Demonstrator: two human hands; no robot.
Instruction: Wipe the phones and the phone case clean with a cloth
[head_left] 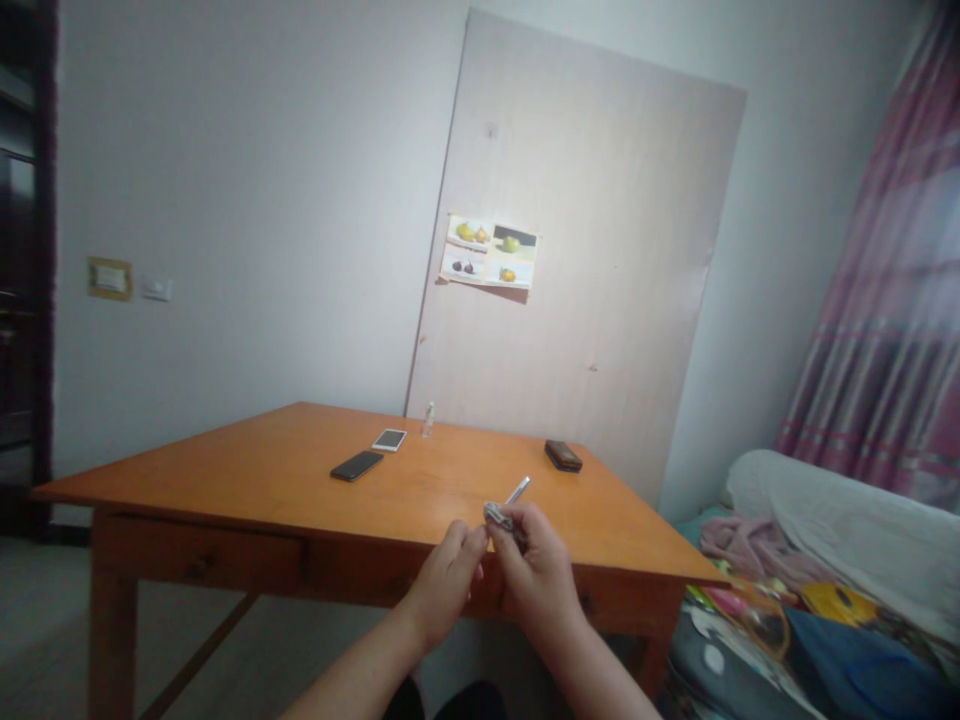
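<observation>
In my right hand (536, 565) is a small silver metal tool (496, 516), gripped between thumb and curled fingers. A slim, straight silver piece (517, 490) sticks up behind it, slanting to the upper right; I cannot tell whether it is part of the tool. My left hand (448, 580) is closed, its thumb and fingertips drawn together right at the tool's left end. What those fingers pinch, if anything, is hidden. Both hands are held close together at the front edge of the wooden table (435, 500).
On the table lie a black phone (357, 466), a white-framed device (390, 440) and a brown wallet-like item (562, 456). A small clear bottle (428, 420) stands at the back. Drawers (202, 560) run under the front edge. Bags and cloths (795, 600) pile up on the right.
</observation>
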